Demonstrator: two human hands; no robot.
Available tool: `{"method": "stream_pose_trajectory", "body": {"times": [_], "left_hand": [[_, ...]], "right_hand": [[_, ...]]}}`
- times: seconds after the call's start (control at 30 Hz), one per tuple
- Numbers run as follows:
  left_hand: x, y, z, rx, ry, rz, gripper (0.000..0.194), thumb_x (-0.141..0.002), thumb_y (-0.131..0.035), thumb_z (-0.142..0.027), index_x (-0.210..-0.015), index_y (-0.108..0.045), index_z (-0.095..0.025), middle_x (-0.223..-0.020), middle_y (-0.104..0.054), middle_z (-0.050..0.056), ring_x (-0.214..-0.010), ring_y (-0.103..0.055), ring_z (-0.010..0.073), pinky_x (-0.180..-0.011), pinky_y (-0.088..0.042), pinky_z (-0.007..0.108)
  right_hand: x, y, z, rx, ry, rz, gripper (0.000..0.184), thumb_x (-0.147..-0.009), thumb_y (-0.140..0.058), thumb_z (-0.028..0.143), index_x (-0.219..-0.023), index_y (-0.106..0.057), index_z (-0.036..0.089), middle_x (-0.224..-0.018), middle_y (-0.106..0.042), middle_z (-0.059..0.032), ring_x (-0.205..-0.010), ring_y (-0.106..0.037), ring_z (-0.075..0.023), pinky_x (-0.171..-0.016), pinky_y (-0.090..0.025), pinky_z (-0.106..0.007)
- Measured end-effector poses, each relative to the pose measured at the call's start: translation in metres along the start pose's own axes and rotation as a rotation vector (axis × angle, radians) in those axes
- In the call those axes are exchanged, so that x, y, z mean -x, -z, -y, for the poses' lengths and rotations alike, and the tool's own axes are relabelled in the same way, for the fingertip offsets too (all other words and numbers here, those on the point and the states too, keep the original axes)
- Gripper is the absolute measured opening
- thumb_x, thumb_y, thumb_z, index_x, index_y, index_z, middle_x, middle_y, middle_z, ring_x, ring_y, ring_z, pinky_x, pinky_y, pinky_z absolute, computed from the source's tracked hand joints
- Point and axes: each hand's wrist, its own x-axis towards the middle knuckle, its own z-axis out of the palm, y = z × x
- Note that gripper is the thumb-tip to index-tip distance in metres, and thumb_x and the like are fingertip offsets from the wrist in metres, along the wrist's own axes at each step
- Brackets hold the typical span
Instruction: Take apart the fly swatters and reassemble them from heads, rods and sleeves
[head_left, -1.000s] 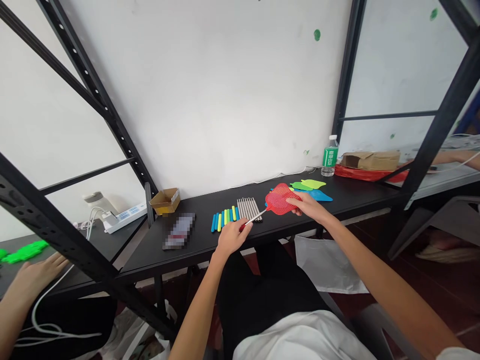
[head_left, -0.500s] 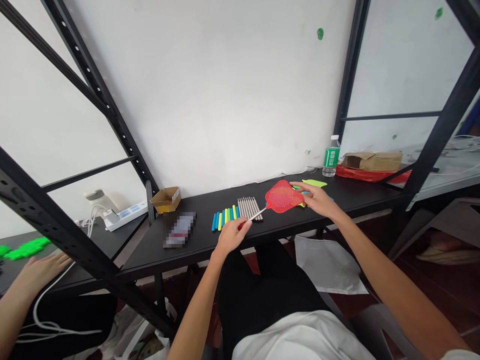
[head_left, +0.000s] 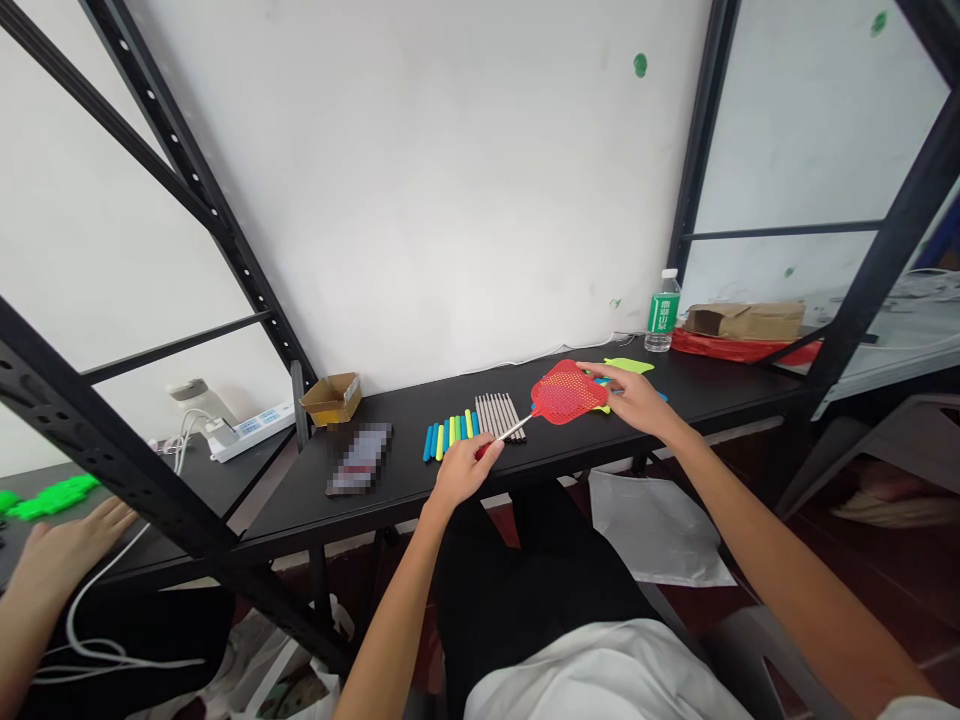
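Note:
A red fly swatter (head_left: 568, 392) with a perforated head and thin metal rod is held over the table between both hands. My left hand (head_left: 466, 470) is closed around its red handle. At the right edge of the head, my right hand (head_left: 626, 393) pinches it between thumb and fingers. Beneath and behind the swatter head lie more flat swatter heads, among them a yellow-green one (head_left: 630, 366), partly hidden. Metal rods (head_left: 496, 412) with dark ends lie in a row left of the swatter. Beside them is a row of blue, yellow and green handles (head_left: 450, 435).
On the black table (head_left: 405, 400) stand a small cardboard box (head_left: 331, 400) and a blurred flat object (head_left: 360, 460). A water bottle (head_left: 663, 312) stands back right, near a brown carton (head_left: 746, 321) on red plastic. Another person's hand (head_left: 71, 545) rests at left, near green pieces (head_left: 56, 497).
Both hands keep their grip on the swatter, almost unmoved. The other person's hand at far left has shifted slightly.

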Motion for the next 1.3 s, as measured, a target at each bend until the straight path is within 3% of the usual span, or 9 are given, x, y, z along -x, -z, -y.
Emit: {"method": "stream_pose_trajectory", "body": {"times": [0.27, 0.47, 0.73, 0.9, 1.07, 1.3], "left_hand": [[0.0, -0.001, 0.002, 0.026, -0.018, -0.012, 0.045, -0.098, -0.035, -0.053, -0.071, -0.05, -0.02, -0.061, -0.041, -0.003, -0.057, -0.04, 0.0125, -0.057, -0.028, 0.025], [0.001, 0.0, 0.001, 0.032, -0.018, -0.013, 0.045, -0.099, -0.035, -0.053, -0.072, -0.05, -0.021, -0.061, -0.041, -0.003, -0.057, -0.039, 0.0129, -0.056, -0.027, 0.026], [0.0, -0.001, 0.001, 0.057, -0.021, -0.006, 0.044, -0.099, -0.036, -0.053, -0.073, -0.049, -0.02, -0.061, -0.043, -0.003, -0.056, -0.041, 0.0124, -0.056, -0.027, 0.026], [0.0, -0.002, 0.003, 0.045, -0.034, -0.005, 0.044, -0.099, -0.036, -0.052, -0.072, -0.049, -0.02, -0.061, -0.043, -0.003, -0.056, -0.041, 0.0124, -0.056, -0.026, 0.026], [0.0, -0.002, 0.004, 0.02, -0.041, -0.004, 0.044, -0.1, -0.036, -0.052, -0.072, -0.05, -0.02, -0.061, -0.044, -0.003, -0.056, -0.042, 0.0128, -0.056, -0.026, 0.026], [0.0, -0.001, 0.004, -0.016, -0.043, 0.005, 0.045, -0.1, -0.036, -0.052, -0.07, -0.049, -0.02, -0.06, -0.044, -0.003, -0.056, -0.041, 0.0129, -0.056, -0.025, 0.026]], "right_hand": [[0.0, -0.001, -0.002, 0.015, 0.029, -0.028, 0.055, -0.081, -0.053, 0.02, -0.133, -0.063, 0.031, -0.109, -0.069, -0.0062, -0.072, -0.058, -0.0195, -0.067, -0.05, -0.036], [0.002, -0.001, -0.002, 0.039, 0.024, -0.045, 0.043, -0.091, -0.053, 0.038, -0.131, -0.066, 0.028, -0.092, -0.064, -0.0062, -0.066, -0.052, -0.0187, -0.063, -0.045, -0.034], [0.003, 0.0, 0.001, 0.09, 0.038, -0.06, 0.047, -0.093, -0.052, 0.053, -0.124, -0.071, 0.023, -0.078, -0.06, -0.0045, -0.066, -0.051, -0.0193, -0.061, -0.04, -0.032], [0.004, 0.003, 0.009, 0.142, 0.072, -0.072, 0.045, -0.093, -0.051, 0.055, -0.096, -0.079, 0.02, -0.07, -0.062, -0.0043, -0.065, -0.052, -0.0189, -0.061, -0.038, -0.031], [0.004, 0.005, 0.01, 0.212, 0.103, -0.065, 0.05, -0.095, -0.048, 0.053, -0.063, -0.066, 0.019, -0.059, -0.052, -0.0013, -0.058, -0.044, -0.016, -0.057, -0.032, -0.031], [0.004, 0.005, 0.009, 0.266, 0.035, -0.047, 0.053, -0.093, -0.051, 0.055, -0.054, -0.057, 0.019, -0.049, -0.04, 0.0015, -0.051, -0.036, -0.0139, -0.053, -0.025, -0.031]]}}
